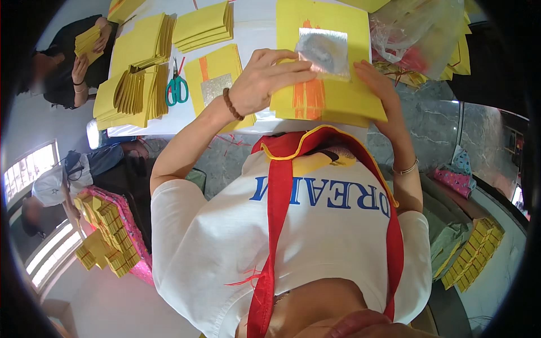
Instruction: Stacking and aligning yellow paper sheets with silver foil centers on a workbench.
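In front of me lies a stack of yellow paper sheets (338,101) with orange markings. On top is a square of silver foil (338,42) with a dull grey middle. The fingers of my left hand (270,76) are stretched out across the foil's left edge, touching it; the thumb is mostly hidden. My right hand (380,90) grips the right edge of the yellow paper, fingers on top and part of the palm behind the sheet. Left of my wrist, another yellow sheet (194,70) carries a silvery square (217,87).
Green-handled scissors (177,90) lie beside folded yellow paper bundles (135,93). A clear plastic bag (420,34) sits at the right table edge. Across the left side, another person's hands (84,65) hold yellow paper. Stacked yellow bundles (110,231) rest on pink fabric at lower left.
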`<state>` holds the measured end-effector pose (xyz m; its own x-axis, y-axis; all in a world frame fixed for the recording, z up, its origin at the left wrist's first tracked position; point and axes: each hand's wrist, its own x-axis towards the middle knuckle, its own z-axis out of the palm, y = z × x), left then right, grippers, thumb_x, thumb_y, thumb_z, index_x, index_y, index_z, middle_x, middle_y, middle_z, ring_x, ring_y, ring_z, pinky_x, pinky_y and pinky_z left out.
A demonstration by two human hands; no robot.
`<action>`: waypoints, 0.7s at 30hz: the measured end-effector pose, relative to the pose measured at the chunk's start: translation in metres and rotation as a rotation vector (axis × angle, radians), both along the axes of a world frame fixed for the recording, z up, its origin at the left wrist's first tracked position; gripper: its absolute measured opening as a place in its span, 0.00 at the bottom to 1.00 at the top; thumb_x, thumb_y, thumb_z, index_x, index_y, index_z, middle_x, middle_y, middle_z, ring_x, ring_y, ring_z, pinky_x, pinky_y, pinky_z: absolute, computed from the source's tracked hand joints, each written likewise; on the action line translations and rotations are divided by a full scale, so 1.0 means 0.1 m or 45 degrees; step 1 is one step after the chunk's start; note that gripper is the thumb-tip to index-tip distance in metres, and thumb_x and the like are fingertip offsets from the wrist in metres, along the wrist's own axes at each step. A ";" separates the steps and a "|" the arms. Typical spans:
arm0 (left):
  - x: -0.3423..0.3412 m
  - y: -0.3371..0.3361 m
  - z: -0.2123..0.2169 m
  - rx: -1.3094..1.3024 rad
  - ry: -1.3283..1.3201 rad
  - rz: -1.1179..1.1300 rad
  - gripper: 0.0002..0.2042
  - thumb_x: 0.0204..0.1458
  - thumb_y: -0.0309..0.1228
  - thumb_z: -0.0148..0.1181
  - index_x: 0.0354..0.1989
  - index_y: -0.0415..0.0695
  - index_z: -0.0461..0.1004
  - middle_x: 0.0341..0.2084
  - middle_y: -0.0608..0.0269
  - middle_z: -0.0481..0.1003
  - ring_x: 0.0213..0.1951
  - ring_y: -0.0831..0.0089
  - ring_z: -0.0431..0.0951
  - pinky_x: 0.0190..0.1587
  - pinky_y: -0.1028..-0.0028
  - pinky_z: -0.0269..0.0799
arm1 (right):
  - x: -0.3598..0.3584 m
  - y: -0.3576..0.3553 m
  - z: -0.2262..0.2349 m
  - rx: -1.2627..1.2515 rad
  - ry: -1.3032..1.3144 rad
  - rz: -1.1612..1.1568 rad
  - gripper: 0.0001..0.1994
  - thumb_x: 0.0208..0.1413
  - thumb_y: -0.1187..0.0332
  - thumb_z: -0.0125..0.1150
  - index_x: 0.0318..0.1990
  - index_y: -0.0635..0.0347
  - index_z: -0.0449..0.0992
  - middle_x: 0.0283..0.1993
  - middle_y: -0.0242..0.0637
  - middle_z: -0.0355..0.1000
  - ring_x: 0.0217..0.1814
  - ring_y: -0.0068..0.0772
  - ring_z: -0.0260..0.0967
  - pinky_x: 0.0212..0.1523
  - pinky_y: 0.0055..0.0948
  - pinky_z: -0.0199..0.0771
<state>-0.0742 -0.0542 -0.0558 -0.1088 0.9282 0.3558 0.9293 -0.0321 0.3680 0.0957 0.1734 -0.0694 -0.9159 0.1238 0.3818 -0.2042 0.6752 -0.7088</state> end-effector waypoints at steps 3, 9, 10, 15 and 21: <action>0.07 -0.04 0.10 0.075 0.062 -0.081 0.19 0.43 0.24 0.53 0.46 0.49 0.73 0.46 0.65 0.72 0.48 0.65 0.70 0.49 0.67 0.62 | 0.01 0.05 0.07 0.387 0.036 0.150 0.16 0.45 0.67 0.60 0.45 0.50 0.75 0.52 0.33 0.70 0.60 0.40 0.61 0.56 0.40 0.55; 0.26 -0.15 0.21 0.070 -0.111 -0.161 0.16 0.41 0.25 0.55 0.42 0.44 0.74 0.39 0.58 0.74 0.42 0.64 0.74 0.42 0.70 0.71 | 0.22 -0.09 0.29 0.369 -0.145 0.269 0.13 0.46 0.65 0.59 0.42 0.49 0.76 0.48 0.31 0.73 0.55 0.32 0.66 0.52 0.38 0.56; 0.27 -0.16 0.20 0.047 -0.209 -0.166 0.16 0.41 0.24 0.55 0.42 0.44 0.73 0.38 0.59 0.75 0.41 0.63 0.74 0.42 0.69 0.71 | 0.23 -0.09 0.29 0.369 -0.148 0.265 0.13 0.46 0.65 0.59 0.42 0.49 0.76 0.48 0.31 0.73 0.55 0.32 0.66 0.52 0.38 0.56; 0.22 -0.14 0.20 -0.102 -0.565 -0.123 0.12 0.49 0.31 0.55 0.41 0.38 0.73 0.30 0.54 0.75 0.32 0.58 0.75 0.34 0.69 0.71 | 0.21 -0.06 0.21 0.094 -0.282 0.226 0.11 0.48 0.66 0.58 0.41 0.54 0.76 0.42 0.31 0.75 0.46 0.31 0.70 0.46 0.32 0.56; 0.12 0.02 0.18 -0.356 -1.087 0.319 0.17 0.56 0.42 0.50 0.40 0.37 0.72 0.22 0.55 0.75 0.26 0.67 0.74 0.30 0.72 0.69 | 0.13 -0.19 0.23 -0.635 -0.640 -0.194 0.11 0.52 0.65 0.56 0.40 0.61 0.75 0.33 0.37 0.75 0.40 0.22 0.69 0.41 0.24 0.64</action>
<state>-0.0619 -0.0525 -0.0376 -0.4395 0.8820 -0.1700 0.3085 0.3259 0.8937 0.1086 0.1542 -0.0464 -0.9247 0.3137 -0.2158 0.2977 0.2420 -0.9235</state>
